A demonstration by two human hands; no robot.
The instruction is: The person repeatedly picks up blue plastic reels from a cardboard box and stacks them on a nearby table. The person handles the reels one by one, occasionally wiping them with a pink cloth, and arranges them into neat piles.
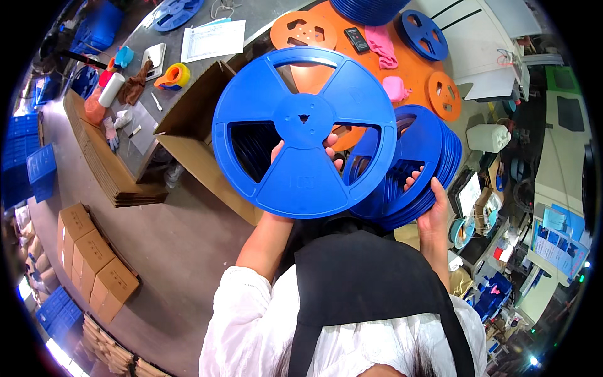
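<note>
Clasping a blue plastic reel (304,130), fingers around one panel apparently for balance, the left hand (330,151) holds it beside a reel stack (448,151) whose rim the right hand (433,217) grips, seemingly for steadiness.

A flat blue reel (295,125) fills the centre of the frame, its face nearly square to the view. It is a round disc with a raised rim, three curved openings set between solid wedges, and a small notched hole in the hub. The left hand (330,152) grips it from behind, digits showing in the two lower openings. Just right of centre, a stack of similar blue reels (414,135) leans tilted, edges fanned toward the right, held at its lower right by the right hand (433,212).
</note>
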